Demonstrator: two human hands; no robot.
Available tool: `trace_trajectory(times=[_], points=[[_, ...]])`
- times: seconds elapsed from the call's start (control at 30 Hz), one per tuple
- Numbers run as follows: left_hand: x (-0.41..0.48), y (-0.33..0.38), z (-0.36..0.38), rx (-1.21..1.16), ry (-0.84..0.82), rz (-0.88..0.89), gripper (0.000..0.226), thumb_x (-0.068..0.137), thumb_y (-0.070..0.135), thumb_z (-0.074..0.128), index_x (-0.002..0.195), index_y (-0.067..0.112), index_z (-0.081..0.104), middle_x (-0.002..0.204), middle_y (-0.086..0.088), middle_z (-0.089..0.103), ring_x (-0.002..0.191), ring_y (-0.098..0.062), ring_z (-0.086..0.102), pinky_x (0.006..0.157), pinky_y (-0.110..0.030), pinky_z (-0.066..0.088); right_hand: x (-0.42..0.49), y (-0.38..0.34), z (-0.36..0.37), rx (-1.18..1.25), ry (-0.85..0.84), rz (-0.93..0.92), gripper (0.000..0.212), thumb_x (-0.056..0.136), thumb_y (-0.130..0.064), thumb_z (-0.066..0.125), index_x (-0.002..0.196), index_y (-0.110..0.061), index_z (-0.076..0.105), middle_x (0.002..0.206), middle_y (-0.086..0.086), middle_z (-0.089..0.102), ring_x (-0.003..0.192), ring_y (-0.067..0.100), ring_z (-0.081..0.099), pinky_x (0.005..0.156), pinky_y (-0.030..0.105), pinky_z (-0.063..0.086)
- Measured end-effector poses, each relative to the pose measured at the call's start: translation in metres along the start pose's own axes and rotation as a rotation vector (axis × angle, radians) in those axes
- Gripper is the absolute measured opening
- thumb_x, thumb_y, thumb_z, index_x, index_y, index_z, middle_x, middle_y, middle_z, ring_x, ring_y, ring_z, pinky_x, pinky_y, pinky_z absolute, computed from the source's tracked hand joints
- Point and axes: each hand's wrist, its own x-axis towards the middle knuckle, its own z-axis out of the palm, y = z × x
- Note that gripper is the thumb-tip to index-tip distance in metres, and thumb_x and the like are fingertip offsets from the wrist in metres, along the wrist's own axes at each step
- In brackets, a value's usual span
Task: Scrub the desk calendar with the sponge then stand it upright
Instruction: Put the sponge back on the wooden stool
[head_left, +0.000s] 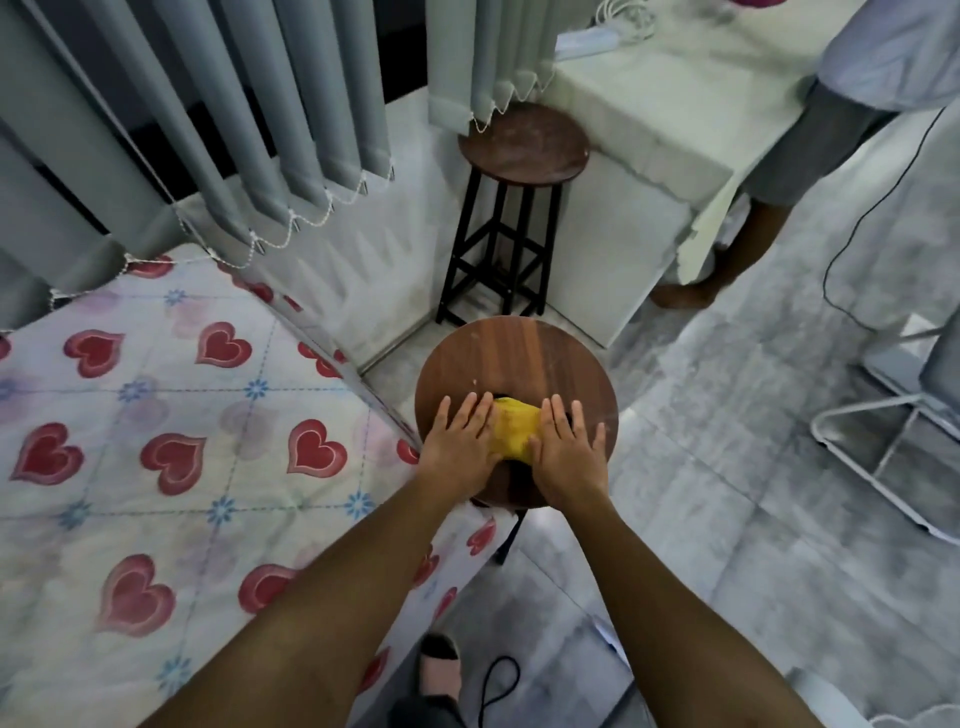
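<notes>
- Nearest, two bare forearms reach forward from the bottom edge, one to each hand, and one sandalled foot (440, 670) shows between them on the floor beside a black cable loop (500, 686).
- One round wooden stool (519, 358) carries everything in play; both hands lie on the half of its top closest to the viewer.
- Left hand (460, 447) rests flat, palm down, fingers (470, 410) straight and slightly spread, gripping nothing; its thumb side touches the sponge.
- Right hand (569, 449) lies the same way, flat with fingers lightly spread, its thumb against the sponge's other side.
- One yellow sponge (514, 434) sits between the two hands, pressed from both sides.
- Something dark shows at the sponge's far and near edges; whether it is the desk calendar cannot be told, as the hands and sponge cover it.
- To the left lies one mattress (171, 415) in a sheet printed with red hearts.
- Farther off stands a second stool (524, 143), taller, with black legs.
- Behind it hang grey window blinds (291, 104), and at the far right a second person (810, 145) stands by a white table (660, 104).
</notes>
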Motion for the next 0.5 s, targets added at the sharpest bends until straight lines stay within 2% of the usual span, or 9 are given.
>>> trace_trajectory(times=[0.13,0.3,0.43,0.5], points=[[-0.038,-0.041,-0.016,-0.079,0.203,-0.103,0.061,0.099,0.04,0.021,0.149,0.009,0.003,0.16,-0.01,0.006,0.147,-0.026,0.004,0.118,-0.047,0.002,0.008,-0.052,-0.036,-0.017,0.031,-0.122,0.057,0.103,-0.038,0.014,0.154,-0.014,0.005,0.164,0.003,0.004,0.15,0.023,0.0,0.119,0.05,0.006],[-0.126,-0.124,-0.029,-0.115,0.299,-0.408,0.063,0.097,0.042,0.026,0.149,0.01,0.009,0.159,-0.011,0.014,0.146,-0.024,0.012,0.118,-0.046,0.004,0.001,-0.163,-0.065,-0.037,0.04,-0.329,0.059,0.102,-0.039,0.021,0.154,-0.015,0.006,0.164,0.001,0.002,0.15,0.021,-0.002,0.118,0.05,0.006],[-0.24,-0.185,-0.018,-0.125,0.433,-0.663,0.06,0.096,0.045,0.028,0.146,0.011,0.027,0.154,-0.013,0.031,0.141,-0.031,0.03,0.116,-0.052,0.016,-0.032,-0.275,-0.071,-0.109,0.07,-0.551,0.059,0.102,-0.04,0.02,0.154,-0.015,0.007,0.164,0.003,0.005,0.15,0.022,0.002,0.119,0.049,0.009],[-0.306,-0.204,-0.002,-0.155,0.451,-0.807,0.059,0.095,0.043,0.035,0.145,0.012,0.029,0.152,-0.012,0.034,0.141,-0.032,0.031,0.115,-0.054,0.015,-0.065,-0.334,-0.062,-0.063,0.073,-0.663,0.057,0.102,-0.038,0.023,0.154,-0.017,0.01,0.164,0.001,0.007,0.15,0.02,0.002,0.119,0.048,0.01]])
